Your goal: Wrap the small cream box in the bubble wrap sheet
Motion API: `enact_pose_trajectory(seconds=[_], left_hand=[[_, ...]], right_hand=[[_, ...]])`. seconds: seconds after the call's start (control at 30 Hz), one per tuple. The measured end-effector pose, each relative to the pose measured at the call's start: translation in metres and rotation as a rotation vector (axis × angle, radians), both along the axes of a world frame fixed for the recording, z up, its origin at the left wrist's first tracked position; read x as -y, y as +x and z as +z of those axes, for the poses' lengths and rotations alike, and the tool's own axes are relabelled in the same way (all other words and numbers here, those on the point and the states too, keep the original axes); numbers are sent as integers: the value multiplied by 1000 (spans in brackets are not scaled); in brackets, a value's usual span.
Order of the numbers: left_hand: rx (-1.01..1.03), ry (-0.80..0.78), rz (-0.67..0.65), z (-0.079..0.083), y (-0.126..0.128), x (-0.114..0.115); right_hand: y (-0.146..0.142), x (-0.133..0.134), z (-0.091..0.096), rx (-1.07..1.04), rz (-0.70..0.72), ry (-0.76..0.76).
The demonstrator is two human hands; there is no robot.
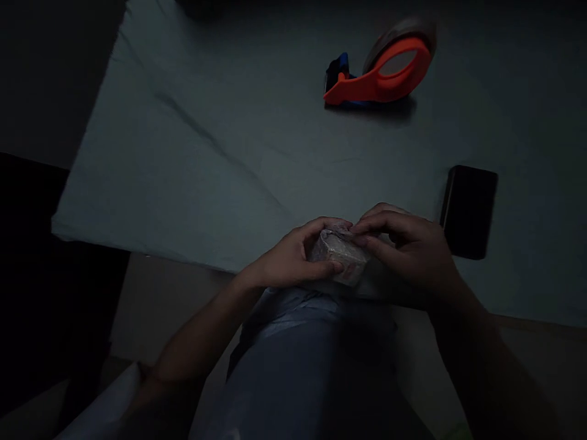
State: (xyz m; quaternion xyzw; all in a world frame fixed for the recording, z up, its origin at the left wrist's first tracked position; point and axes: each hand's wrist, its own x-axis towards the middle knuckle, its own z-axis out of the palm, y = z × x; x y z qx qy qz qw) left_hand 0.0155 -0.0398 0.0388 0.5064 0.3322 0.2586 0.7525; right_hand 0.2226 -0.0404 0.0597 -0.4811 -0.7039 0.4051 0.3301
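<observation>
At the near side of the table [192, 177], a wrapped package [345, 264] is clasped by the left hand [293, 260] and pinched at its far edge by the right hand [408, 244], and is judged light, slippery, best held by its sides.

Dim light leaves the frame's edges in shadow. A grey-green cloth [132, 177], creased diagonally, covers the table [275, 134] across the upper frame; paler floor [158, 311] shows at lower left.
</observation>
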Motion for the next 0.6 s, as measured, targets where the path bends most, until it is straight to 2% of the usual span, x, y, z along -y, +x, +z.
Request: enact_pose_trajectory(seconds=[0.17, 0.37, 0.47, 0.6], left_hand=[[-62, -21, 18, 1, -2, 0], [-29, -113, 48, 0, -1, 4], [1, -155, 100, 1, 0, 4], [35, -200, 93, 4, 1, 5]], right_hand=[[-4, 5, 2, 68, 106, 198], [1, 14, -6, 53, 176, 187], [3, 22, -10, 119, 150, 244], [5, 28, -10, 224, 169, 311]])
